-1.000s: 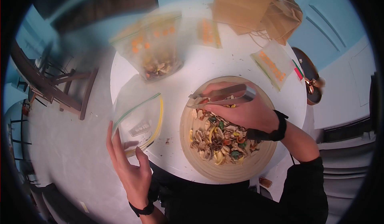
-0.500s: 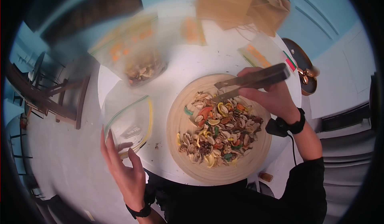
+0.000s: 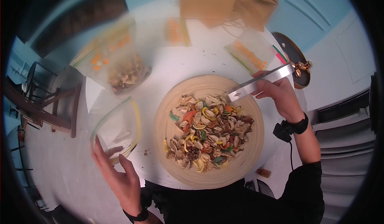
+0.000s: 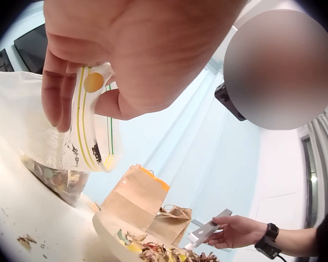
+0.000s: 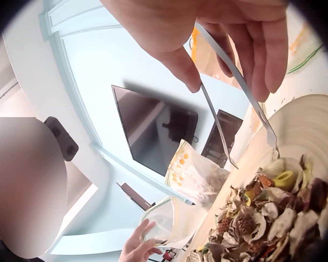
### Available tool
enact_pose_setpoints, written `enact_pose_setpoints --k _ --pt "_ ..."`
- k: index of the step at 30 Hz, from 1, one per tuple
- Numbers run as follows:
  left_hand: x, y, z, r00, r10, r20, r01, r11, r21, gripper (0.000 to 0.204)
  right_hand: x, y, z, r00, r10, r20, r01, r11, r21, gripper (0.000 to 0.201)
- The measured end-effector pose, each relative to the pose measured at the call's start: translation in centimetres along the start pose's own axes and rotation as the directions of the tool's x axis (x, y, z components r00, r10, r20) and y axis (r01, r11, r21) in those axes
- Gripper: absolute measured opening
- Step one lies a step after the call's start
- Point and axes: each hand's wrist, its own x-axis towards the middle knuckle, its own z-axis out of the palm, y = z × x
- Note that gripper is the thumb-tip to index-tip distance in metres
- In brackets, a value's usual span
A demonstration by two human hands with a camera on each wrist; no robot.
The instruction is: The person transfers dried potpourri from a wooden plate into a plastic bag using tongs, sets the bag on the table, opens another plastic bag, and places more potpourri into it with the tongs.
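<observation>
In the head view, the left hand grips the edge of a clear plastic zip bag with green and yellow seal lines, its mouth gaping, at the left side of a white round table. The right hand grasps a pair of silver metal tongs whose tips hang over the upper right part of a round, pale wooden plate. On that plate lies a loose heap of dried brown, cream, yellow, red and green pieces. Small brown crumbs lie between bag and plate. Farther back are a filled clear bag with orange print and brown paper bags.

In the left wrist view, the fingers and thumb hold the zip bag's lined edge between them; the right hand shows beyond, around the tongs.

In the right wrist view, the thumb and fingers hold the tongs from opposite sides. The tips stand apart, near the edge of the heap, with nothing visible between them. A large dark screen hangs on the wall behind.
</observation>
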Motion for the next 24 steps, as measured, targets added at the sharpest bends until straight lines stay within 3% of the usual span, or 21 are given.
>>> enact_pose_setpoints --k 3,5,8,15,22,24 --pt "-0.1 0.7 -0.2 0.999 0.000 -0.033 0.000 1.000 0.001 0.078 0.4 0.8 0.0 0.991 0.121 0.052 -0.121 0.993 -0.001 0.033" --pt "-0.4 0.9 -0.2 0.998 0.055 -0.014 -0.055 0.998 0.027 0.079 0.1 0.9 1.1 0.988 0.130 0.078 -0.132 0.991 0.012 0.032" --pt "-0.7 1.3 0.8 0.998 0.003 0.065 -0.001 1.000 -0.023 0.080 0.1 0.8 2.9 0.978 0.123 0.170 -0.133 0.990 0.050 0.033" --pt "-1.2 2.0 0.6 0.997 0.068 0.040 -0.066 0.996 -0.055 0.080 -0.1 0.3 5.4 0.952 0.135 0.276 -0.146 0.989 0.020 0.037" --pt "-1.6 1.7 0.6 0.998 0.054 0.041 -0.051 0.997 -0.061 0.080 -0.4 0.1 5.9 0.972 0.084 0.219 -0.105 0.991 0.085 0.035" --pt "-1.5 1.5 1.0 0.997 0.069 0.028 -0.067 0.995 -0.068 0.080 -0.8 -0.2 6.5 0.964 0.031 0.264 -0.001 0.993 -0.115 0.032"
